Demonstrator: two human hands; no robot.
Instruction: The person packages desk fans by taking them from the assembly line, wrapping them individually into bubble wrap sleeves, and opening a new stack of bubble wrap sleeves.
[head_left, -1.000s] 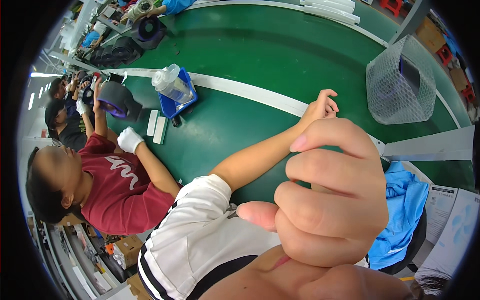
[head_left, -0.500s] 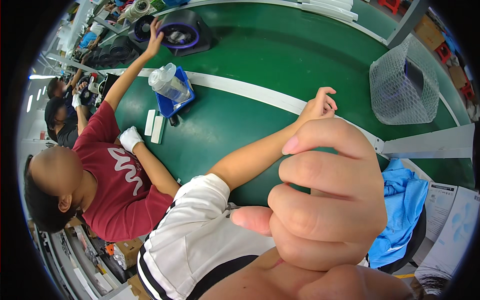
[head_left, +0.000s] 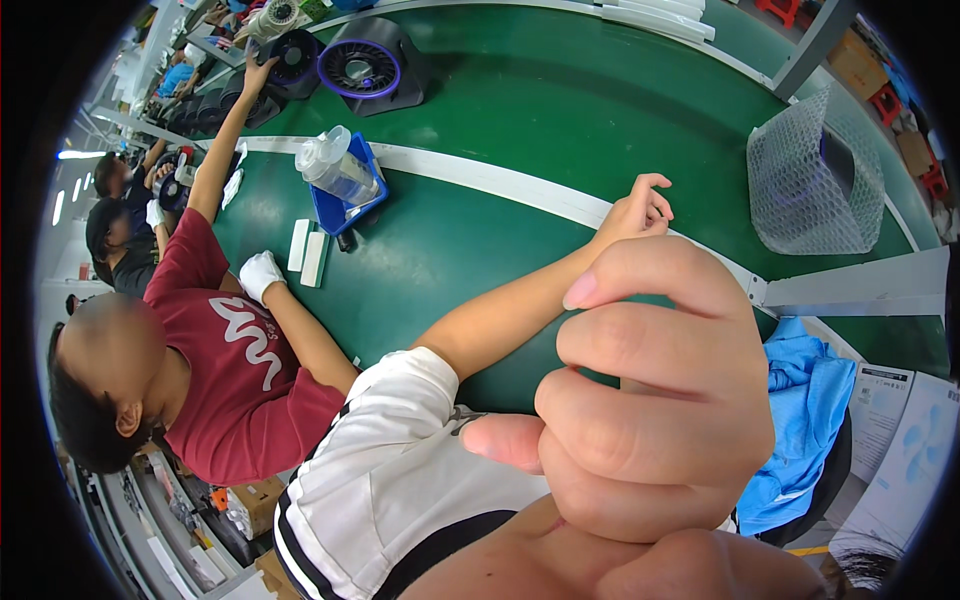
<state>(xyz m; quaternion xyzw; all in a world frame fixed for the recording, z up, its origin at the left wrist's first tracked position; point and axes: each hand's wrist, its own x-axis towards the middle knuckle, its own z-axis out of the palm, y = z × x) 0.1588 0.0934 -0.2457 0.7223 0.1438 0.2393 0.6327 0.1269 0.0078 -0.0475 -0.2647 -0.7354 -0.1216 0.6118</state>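
My left hand [head_left: 636,216] rests over the white strip along the green belt's edge, its bare forearm coming out of a white sleeve. Its fingers are loosely bent and apart, with nothing in them. Very close to the camera, my right hand [head_left: 650,400] fills the lower right, fingers curled in and thumb sticking out to the left. I see nothing held there, though the palm is hidden. Beyond my left hand, to the right, a fan in a bubble-wrap bag [head_left: 815,180] stands on the belt. A dark fan with a purple ring [head_left: 362,70] stands far left.
At my left, a co-worker in a red shirt [head_left: 230,350] reaches one bare hand [head_left: 258,72] to a dark fan [head_left: 293,58]; the other hand is gloved [head_left: 260,274]. A blue tray [head_left: 330,218] holds clear bottles. Blue cloth [head_left: 800,430] hangs at right by a metal post [head_left: 860,285].
The co-worker's bare hand has left the purple-ringed fan and moved left to the dark fan beyond it. The bagged fan has shifted slightly right. My hands have not moved.
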